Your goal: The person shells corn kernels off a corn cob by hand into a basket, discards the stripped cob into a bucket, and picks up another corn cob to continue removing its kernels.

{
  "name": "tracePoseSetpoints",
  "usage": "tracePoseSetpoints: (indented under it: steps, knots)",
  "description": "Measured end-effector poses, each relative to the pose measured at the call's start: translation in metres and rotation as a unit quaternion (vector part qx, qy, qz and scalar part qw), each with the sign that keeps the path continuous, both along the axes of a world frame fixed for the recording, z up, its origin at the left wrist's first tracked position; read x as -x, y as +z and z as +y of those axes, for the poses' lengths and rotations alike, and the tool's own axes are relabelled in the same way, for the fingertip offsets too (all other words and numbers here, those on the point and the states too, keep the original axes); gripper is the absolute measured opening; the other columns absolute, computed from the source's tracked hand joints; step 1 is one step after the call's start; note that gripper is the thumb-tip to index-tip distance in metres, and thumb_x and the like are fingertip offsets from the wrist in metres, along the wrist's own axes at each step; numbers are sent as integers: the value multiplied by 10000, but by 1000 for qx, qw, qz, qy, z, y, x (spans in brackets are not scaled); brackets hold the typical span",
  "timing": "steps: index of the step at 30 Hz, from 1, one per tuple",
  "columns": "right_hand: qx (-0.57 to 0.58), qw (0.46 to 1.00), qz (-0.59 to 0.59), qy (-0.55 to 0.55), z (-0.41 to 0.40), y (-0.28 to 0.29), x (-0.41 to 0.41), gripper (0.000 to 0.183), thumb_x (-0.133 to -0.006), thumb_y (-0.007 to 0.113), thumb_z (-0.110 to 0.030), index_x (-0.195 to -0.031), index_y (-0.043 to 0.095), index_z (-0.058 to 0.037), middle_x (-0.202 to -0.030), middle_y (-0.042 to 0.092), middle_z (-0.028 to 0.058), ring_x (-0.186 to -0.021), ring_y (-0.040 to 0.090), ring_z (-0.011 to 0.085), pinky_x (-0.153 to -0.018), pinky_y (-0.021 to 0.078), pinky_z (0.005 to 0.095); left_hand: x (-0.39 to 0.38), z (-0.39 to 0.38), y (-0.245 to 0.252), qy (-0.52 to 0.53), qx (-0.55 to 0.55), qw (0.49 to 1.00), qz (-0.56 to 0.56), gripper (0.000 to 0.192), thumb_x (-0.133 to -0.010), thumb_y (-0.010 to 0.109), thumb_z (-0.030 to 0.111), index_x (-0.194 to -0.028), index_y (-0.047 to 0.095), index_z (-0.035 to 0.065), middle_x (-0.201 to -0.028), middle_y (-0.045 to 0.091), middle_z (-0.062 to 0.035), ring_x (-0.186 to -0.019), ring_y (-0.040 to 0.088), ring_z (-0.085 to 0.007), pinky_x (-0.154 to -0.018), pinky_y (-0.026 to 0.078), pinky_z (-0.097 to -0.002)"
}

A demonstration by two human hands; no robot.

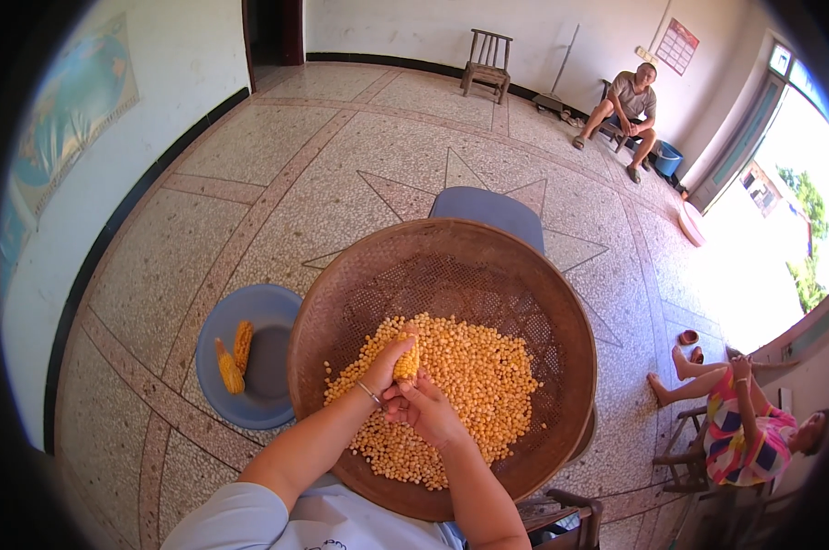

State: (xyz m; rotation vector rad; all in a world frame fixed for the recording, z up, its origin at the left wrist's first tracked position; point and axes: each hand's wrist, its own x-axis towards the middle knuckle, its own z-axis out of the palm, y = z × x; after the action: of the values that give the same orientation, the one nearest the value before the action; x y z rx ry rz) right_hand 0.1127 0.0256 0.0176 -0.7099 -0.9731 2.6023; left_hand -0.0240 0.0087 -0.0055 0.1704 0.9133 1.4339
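Note:
My left hand [389,361] grips a corn cob [407,360] with yellow kernels, its thumb lying along the cob. At the cob's near end, my right hand [429,412] has its thumb and bent fingers against it; part of that grip is hidden. Both hands are above a wide, round woven basket [524,289] of brown bamboo or wicker. Loose corn kernels [483,385] lie heaped in its near half, below and around my hands. To the left, a blue-grey plastic basin [215,330] on the floor holds two corn cobs [233,364].
Beyond the basket shows a blue-grey stool or chair top [486,203]. A wooden chair [552,512] stands close by my right arm. One person [633,103] sits at the far wall by a blue bucket [668,159]; another person [744,433] sits at right. An open doorway [765,254] is at right.

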Motion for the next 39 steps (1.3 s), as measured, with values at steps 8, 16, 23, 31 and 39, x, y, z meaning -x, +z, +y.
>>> tracePoseSetpoints:
  steps: [8, 16, 23, 31, 39]
  knots:
    - [78, 996, 31, -23, 3, -4, -1, 242, -942, 461, -234, -1058, 478, -22, -901, 598, 104, -777, 597, 178, -658, 526, 326, -3, 3, -7, 11, -43, 997, 60, 433, -862, 545, 354, -1166, 413, 76, -710, 565, -58, -545, 571, -139, -458, 475, -236]
    - [-5, 998, -24, -62, -3, -7, 5, 252, -934, 482, -250, -981, 518, -5, -837, 599, 90, -712, 581, 158, -644, 513, 310, -2, 1, -1, -4, -6, 999, 43, 372, -866, 540, 363, -1094, 424, 93, -710, 575, -68, -519, 559, -123, -410, 453, -237]
    - [85, 993, 25, -74, 1, -10, 5, 282, -959, 411, -268, -976, 521, -9, -840, 594, 105, -733, 583, 198, -659, 509, 341, 0, 3, -12, -7, -4, 999, 37, 353, -865, 539, 371, -1064, 427, 103, -731, 576, -68, -509, 542, -112, -404, 440, -233]
    - [39, 995, -20, -89, -1, -11, 4, 420, -965, 343, -388, -987, 515, -5, -860, 597, 120, -736, 574, 201, -672, 499, 344, -3, 2, 0, 3, -14, 996, 89, 356, -864, 542, 352, -1087, 425, 100, -783, 518, -31, -570, 505, -94, -437, 425, -223]
    - [43, 997, 10, -68, -1, -5, 4, 394, -982, 295, -350, -1063, 482, -13, -930, 602, 160, -768, 574, 205, -718, 499, 351, 4, 5, -17, -14, -43, 999, 31, 365, -867, 520, 393, -936, 500, 35, -722, 601, -101, -581, 597, -173, -493, 503, -265]
